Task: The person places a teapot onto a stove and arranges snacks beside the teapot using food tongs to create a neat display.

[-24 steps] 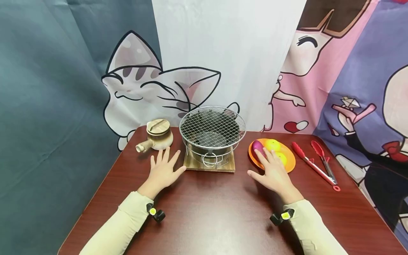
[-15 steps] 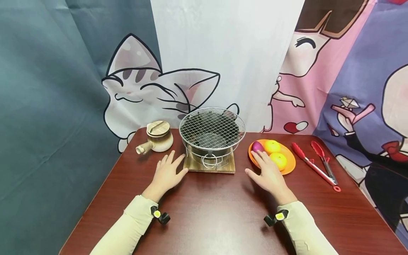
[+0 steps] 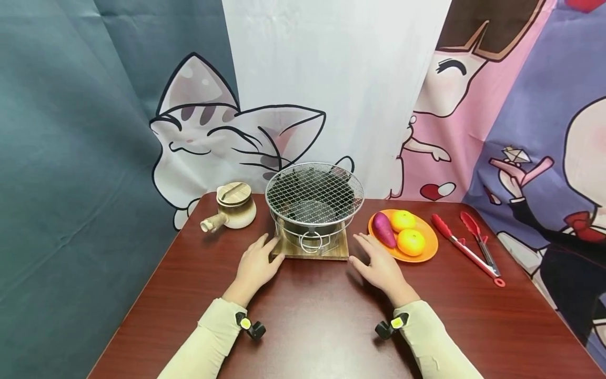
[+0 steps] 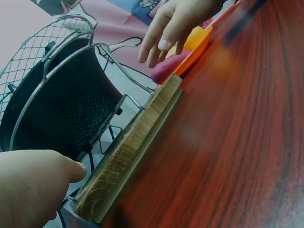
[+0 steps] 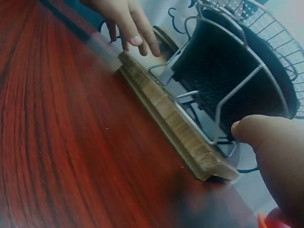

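A round tabletop grill with a wire mesh (image 3: 313,195) over a black bowl (image 4: 71,95) stands on a square wooden board (image 3: 289,249). My left hand (image 3: 255,267) is at the board's front left corner, fingers spread and holding nothing. Opposite it, my right hand (image 3: 380,267) is at the front right corner, also with extended fingers. Each wrist view shows a thumb near the board's edge; whether either hand touches the board I cannot tell. The grill's wire stand (image 5: 237,90) rests on the wooden board (image 5: 166,111).
Left of the grill is a side-handled clay pot (image 3: 240,215) with a wooden lid (image 3: 234,193). To the right, an orange plate (image 3: 430,248) carries a purple vegetable (image 3: 384,229) and two oranges (image 3: 411,242). Red-tipped tongs (image 3: 466,248) lie farther right on the table (image 3: 312,310).
Both hands have moved inward toward the grill's board. The right hand has left its place over the plate, so the purple vegetable shows fully; the left has come away from the pot.
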